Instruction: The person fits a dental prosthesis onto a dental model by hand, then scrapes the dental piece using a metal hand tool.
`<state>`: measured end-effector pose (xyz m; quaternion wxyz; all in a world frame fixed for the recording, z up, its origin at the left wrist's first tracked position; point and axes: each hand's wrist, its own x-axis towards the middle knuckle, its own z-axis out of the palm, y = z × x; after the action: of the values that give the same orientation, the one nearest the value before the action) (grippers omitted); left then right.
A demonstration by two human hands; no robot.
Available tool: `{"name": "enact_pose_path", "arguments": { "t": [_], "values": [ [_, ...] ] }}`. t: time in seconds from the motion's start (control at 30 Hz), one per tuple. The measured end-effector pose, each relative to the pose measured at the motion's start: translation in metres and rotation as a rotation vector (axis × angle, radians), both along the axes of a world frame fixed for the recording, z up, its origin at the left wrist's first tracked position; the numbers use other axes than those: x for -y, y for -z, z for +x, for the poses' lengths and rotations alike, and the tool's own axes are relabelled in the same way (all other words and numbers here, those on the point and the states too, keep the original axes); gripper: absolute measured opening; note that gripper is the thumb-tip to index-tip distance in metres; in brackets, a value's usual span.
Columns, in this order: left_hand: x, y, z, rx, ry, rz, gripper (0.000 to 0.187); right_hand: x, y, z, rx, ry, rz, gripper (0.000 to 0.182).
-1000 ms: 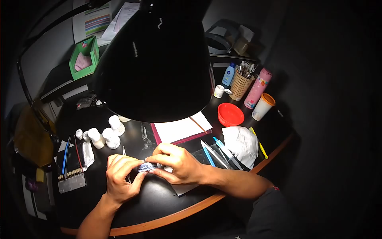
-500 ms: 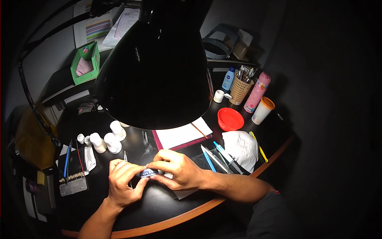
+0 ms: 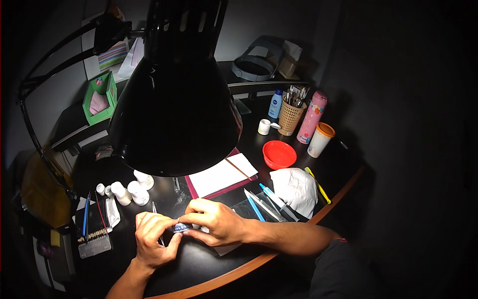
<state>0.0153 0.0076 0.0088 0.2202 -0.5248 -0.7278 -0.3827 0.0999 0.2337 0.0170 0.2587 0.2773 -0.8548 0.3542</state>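
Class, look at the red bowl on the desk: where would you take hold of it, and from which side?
Grip the red bowl by its rim on the near-left side, probably coming from above. It sits upright and open, the rim exposed there; a white cloth lies near its front and a cup stands to its right.

I see a red bowl [image 3: 279, 154], a pink bottle [image 3: 310, 117], an orange-lidded cup [image 3: 319, 140], a green box [image 3: 101, 97], and a black lamp shade [image 3: 172, 112].

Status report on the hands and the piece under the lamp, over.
Left hand and right hand both pinching the small blue piece above the desk. Lamp shade hides part of the desk, not the hands.
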Motion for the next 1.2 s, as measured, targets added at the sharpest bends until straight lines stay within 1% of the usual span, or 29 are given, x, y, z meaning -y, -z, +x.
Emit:
{"name": "enact_pose_path", "arguments": {
  "t": [0.1,0.5,0.9,0.93,1.0,1.03,1.2],
  "values": [
    [0.0016,-0.0066,0.0014,-0.025,0.006,0.002,0.035,0.0005,-0.0014,0.0005,-0.012,0.009,-0.007,0.033],
    [0.0021,-0.0034,0.0027,-0.062,-0.021,0.093,0.036,-0.0011,0.0015,-0.0004,0.005,0.030,-0.006,0.032],
    [0.0000,-0.0053,0.0034,-0.038,-0.020,0.066,0.033,-0.0018,0.0035,-0.0006,0.054,0.031,0.024,0.030],
    [0.0006,-0.0089,0.0031,-0.051,0.000,0.039,0.036,-0.0022,0.0036,0.0000,0.096,0.027,0.020,0.030],
    [0.0005,-0.0062,0.0018,-0.037,0.000,0.037,0.033,-0.0021,0.0049,-0.0006,0.103,0.024,0.031,0.030],
    [0.0003,-0.0044,0.0004,-0.032,-0.001,0.038,0.030,-0.0024,0.0050,-0.0010,0.103,0.026,0.038,0.030],
    [-0.0008,-0.0052,0.0006,-0.019,-0.006,0.037,0.030,-0.0037,0.0017,-0.0016,0.038,0.029,0.062,0.031]
  ]
}}
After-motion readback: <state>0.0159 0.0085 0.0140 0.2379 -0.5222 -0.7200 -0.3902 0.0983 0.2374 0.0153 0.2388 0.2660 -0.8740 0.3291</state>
